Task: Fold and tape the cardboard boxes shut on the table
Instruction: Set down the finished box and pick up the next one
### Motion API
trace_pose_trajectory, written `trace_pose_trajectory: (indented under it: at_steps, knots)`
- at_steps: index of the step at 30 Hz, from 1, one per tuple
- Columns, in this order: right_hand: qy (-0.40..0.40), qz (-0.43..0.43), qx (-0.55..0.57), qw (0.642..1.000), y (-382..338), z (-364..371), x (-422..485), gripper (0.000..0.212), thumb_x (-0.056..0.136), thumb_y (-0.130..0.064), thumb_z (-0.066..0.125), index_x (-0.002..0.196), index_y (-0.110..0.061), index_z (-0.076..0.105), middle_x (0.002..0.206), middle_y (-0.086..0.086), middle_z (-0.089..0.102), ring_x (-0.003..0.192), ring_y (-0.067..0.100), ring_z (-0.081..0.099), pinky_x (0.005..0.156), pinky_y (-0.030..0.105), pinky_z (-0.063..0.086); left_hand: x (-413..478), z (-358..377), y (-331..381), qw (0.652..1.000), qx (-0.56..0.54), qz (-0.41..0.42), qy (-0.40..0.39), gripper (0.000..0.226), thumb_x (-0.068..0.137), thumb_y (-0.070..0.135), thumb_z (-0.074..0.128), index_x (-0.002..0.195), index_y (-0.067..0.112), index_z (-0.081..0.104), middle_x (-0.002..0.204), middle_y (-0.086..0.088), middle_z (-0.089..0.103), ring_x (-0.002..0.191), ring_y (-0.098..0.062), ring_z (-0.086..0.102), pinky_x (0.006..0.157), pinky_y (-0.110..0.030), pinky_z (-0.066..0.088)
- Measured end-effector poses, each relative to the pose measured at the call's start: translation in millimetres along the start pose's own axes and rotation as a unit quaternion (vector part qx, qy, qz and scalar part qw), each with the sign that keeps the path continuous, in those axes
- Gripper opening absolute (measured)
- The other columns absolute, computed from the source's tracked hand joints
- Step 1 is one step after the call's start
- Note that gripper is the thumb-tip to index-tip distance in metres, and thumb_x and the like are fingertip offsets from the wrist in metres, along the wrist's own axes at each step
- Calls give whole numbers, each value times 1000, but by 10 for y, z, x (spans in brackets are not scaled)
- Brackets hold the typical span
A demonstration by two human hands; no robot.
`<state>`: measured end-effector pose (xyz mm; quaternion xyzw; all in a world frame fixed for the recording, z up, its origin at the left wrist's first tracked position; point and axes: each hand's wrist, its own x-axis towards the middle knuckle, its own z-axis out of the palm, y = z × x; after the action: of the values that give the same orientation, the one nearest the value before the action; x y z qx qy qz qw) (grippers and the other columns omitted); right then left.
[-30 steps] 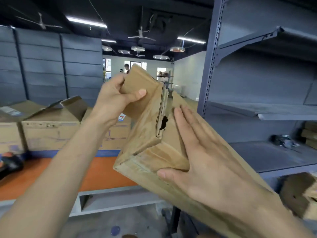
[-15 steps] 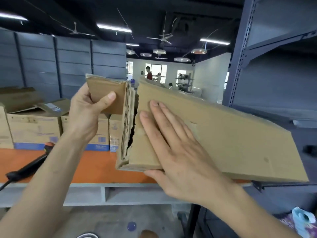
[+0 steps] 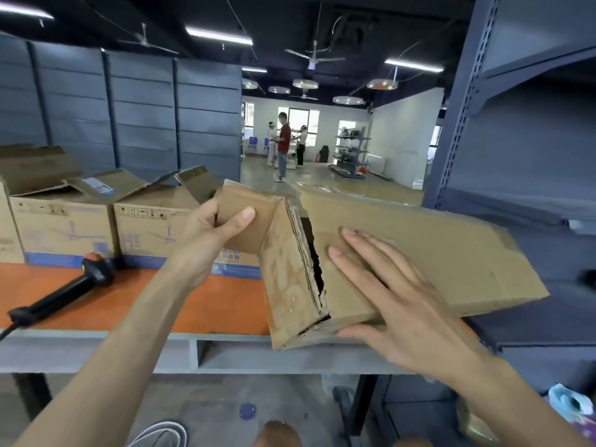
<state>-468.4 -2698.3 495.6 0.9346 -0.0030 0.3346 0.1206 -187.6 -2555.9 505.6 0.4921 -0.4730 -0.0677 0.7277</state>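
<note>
Starting from the left, the left hand pinches the end flap of the long cardboard box. The thumb is on the near face and the fingers are behind, so that grip is clamped on the flap alone. Just right of it a ragged torn edge already gapes. I judge that a hard fold or tug could rip it further and leave little sound board to tape.

Further right, the right hand lies flat on the box's broad panel. Its fingers are straight and spread, pressing rather than holding, so this grip closes on nothing. Should the box slip under that palm, its far end, out toward the shelf rack, could swing or drop.

Well left of both grips, a black handled tool lies on the orange desk, in front of some open boxes. The task's box begins inside the left grip, at the flap. Its torn end sits between the two hands, and its body runs under the right palm and on past it to the right. The lower near corner overhangs the desk's front edge, and I cannot tell whether it rests there.
</note>
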Motion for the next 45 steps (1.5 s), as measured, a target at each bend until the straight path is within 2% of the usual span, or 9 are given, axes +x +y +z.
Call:
trace_pose_trajectory:
  at_steps: [5, 8, 14, 18, 25, 31, 35, 41, 45]
  knots:
    - [-28, 65, 21, 997, 86, 110, -196, 93, 83, -71, 59, 160, -37, 20, 168, -10, 15, 152, 16, 21, 117, 44, 36, -99, -22, -232, 992, 14, -125, 12, 47, 78, 59, 77, 108, 23, 77, 116, 0, 75, 113, -19, 67, 107, -51, 45]
    - [-24, 60, 25, 998, 117, 211, -345, 91, 83, -71, 61, 159, -36, 24, 168, -9, 17, 153, 13, 19, 121, 35, 26, -69, -79, -313, 989, 40, -138, -24, 66, 65, 79, 74, 109, 30, 77, 122, 1, 72, 124, -22, 61, 114, -55, 39]
    - [-24, 40, 44, 998, 196, 359, -570, 89, 85, -70, 63, 158, -32, 30, 166, -8, 22, 153, 16, 23, 123, 43, 17, 121, -118, -262, 960, 80, -186, -191, 76, 65, 88, 67, 117, 33, 65, 119, -4, 72, 98, -20, 69, 89, -43, 47]
    - [-22, 46, 52, 997, 235, 453, -666, 90, 79, -72, 67, 155, -34, 38, 164, -10, 26, 150, 19, 28, 123, 49, 18, 89, 122, -316, 944, 115, -242, -194, 74, 60, 75, 78, 126, 46, 61, 121, 7, 74, 108, -13, 69, 98, -36, 48]
    - [-12, 137, 114, 984, 437, 355, -766, 102, 64, -85, 65, 151, -40, 40, 161, -14, 27, 147, 21, 24, 122, 55, 12, 97, 426, -230, 898, 76, -378, -213, 65, 60, 52, 91, 106, 7, 79, 114, -15, 75, 95, -25, 72, 79, -28, 56]
    - [69, 136, 160, 975, 299, 237, -830, 94, 64, -79, 71, 146, -38, 46, 154, -9, 40, 142, 27, 36, 123, 56, 13, 107, 543, -121, 944, 19, -298, -139, 28, 69, 28, 82, 86, 10, 70, 59, -3, 50, 39, -10, 38, 36, -16, 31]
    - [118, 123, 190, 967, 197, 68, -647, 88, 65, -73, 73, 142, -37, 50, 151, -8, 44, 141, 26, 39, 123, 53, 11, 72, 501, 62, 959, -32, -268, -81, 12, 81, 23, 67, 81, 11, 64, 47, 1, 40, 30, -7, 31, 33, -14, 26]
    - [146, 125, 215, 957, 14, -41, -308, 82, 62, -58, 75, 137, -30, 55, 149, -3, 47, 142, 26, 39, 122, 58, 14, 71, 212, 501, 961, -54, -273, -8, 19, 90, 20, 62, 73, 13, 58, 40, 4, 33, 25, -7, 28, 32, -12, 24]
    - [175, 108, 214, 955, -91, -136, -98, 84, 71, -68, 69, 140, -24, 52, 150, -4, 46, 145, 21, 36, 124, 51, 14, 60, 2, 839, 963, -74, -258, 35, 25, 93, 20, 59, 72, 16, 45, 38, 6, 31, 25, -7, 26, 33, -12, 24]
